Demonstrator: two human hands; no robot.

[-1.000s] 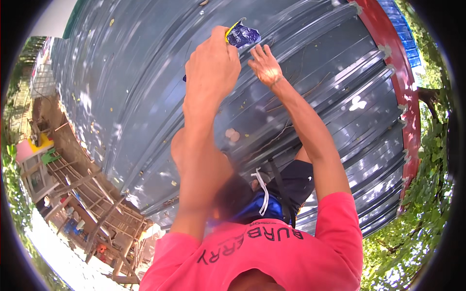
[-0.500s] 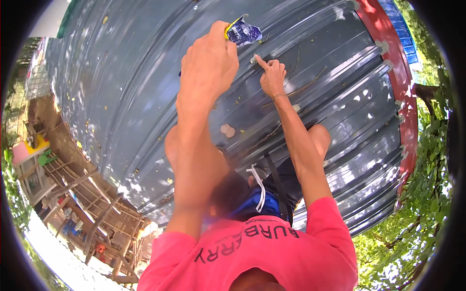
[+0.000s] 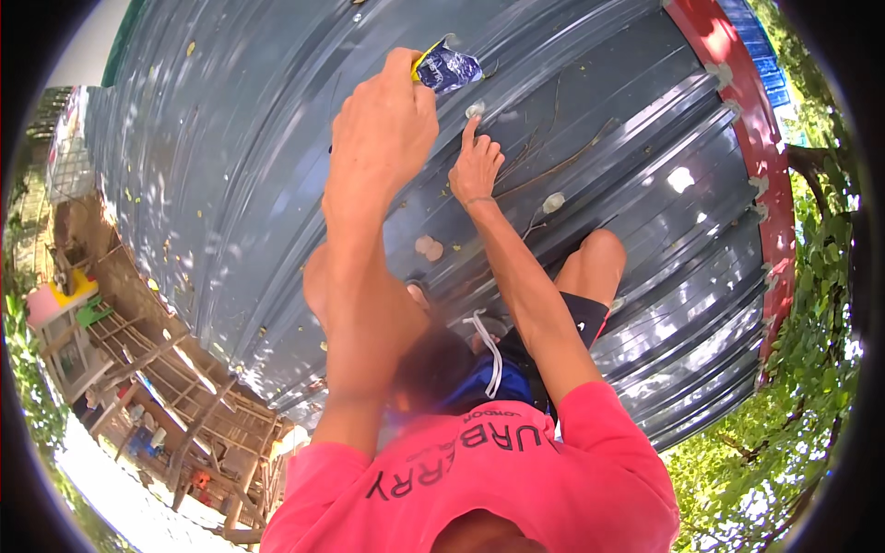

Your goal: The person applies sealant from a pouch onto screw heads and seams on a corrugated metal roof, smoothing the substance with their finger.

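The left forearm (image 3: 355, 276) hides part of the dark ribbed metal roof sheet (image 3: 240, 184). A dry twig (image 3: 576, 161) lies near the right hand (image 3: 477, 169); it may obstruct. That hand, spread a second ago, now extends its index finger (image 3: 470, 135) to a whitish blob (image 3: 475, 110), other fingers curled; work appears centred there. The left hand (image 3: 384, 120) pinches a blue foil packet (image 3: 450, 71) (fingertips hidden) just beyond the blob. Farther: red edge trim (image 3: 728, 83), blue sheeting (image 3: 756, 46).

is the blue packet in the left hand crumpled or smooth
Crumpled: the blue packet shows creases and an uneven edge.
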